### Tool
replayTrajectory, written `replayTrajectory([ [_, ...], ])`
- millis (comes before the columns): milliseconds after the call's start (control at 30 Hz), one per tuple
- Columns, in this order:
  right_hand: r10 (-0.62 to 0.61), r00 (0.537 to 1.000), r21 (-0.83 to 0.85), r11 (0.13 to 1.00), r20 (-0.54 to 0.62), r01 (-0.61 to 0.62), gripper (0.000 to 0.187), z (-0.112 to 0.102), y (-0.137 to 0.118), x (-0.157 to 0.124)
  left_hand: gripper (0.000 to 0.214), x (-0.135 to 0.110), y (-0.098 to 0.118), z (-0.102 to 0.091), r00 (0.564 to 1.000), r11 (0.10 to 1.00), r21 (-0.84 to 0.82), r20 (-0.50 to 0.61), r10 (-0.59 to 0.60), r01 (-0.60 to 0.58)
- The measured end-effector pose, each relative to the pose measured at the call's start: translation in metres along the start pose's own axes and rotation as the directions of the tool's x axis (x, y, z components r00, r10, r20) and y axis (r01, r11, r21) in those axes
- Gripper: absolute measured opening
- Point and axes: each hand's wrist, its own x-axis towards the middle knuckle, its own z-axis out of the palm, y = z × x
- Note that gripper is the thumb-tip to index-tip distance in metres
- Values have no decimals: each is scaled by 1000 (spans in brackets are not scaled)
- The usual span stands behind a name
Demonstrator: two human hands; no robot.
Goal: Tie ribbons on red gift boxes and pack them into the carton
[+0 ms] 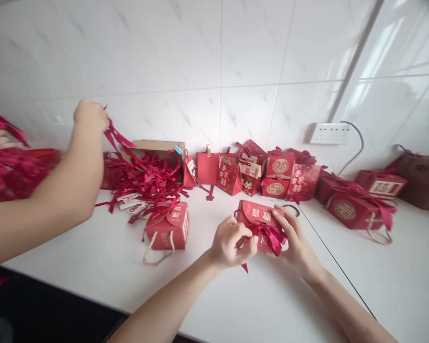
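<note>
A red gift box (252, 212) with pale printed characters lies on the white table between my hands. Across its flap is a dark red satin ribbon (273, 238), looped at the front. My left hand (232, 242) is closed at the box's left side, its fingers pinching the ribbon. My right hand (293, 236) grips the box from the right, fingers over its top edge. To the left stands a similar box with a rope handle (168, 233), apart from my hands.
A co-worker's hand (91, 116) lifts red ribbons at the left. A tangled ribbon pile (150, 174) lies before a cardboard box (157, 144). Several red boxes (279, 166) line the wall, more (350, 207) stand right. A power strip (329, 133) hangs on the tiles.
</note>
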Motion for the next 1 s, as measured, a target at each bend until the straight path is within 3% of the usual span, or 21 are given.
replayTrajectory([
  [367, 142, 989, 22, 989, 46, -144, 71, 18, 3, -22, 16, -13, -8, 7, 989, 994, -19, -99, -109, 107],
  [533, 89, 993, -24, 996, 72, -87, 76, 17, 15, -27, 16, -16, -11, 13, 988, 995, -63, -125, -86, 78],
  [733, 34, 998, -48, 998, 54, -32, 71, 9, 6, -15, 16, -14, -10, 13, 990, 996, -58, -119, -81, 74],
  [1000, 104, 991, -15, 995, 87, -103, 73, 5, -3, -12, 18, -12, -6, 6, 994, 994, -47, -39, -105, 103],
])
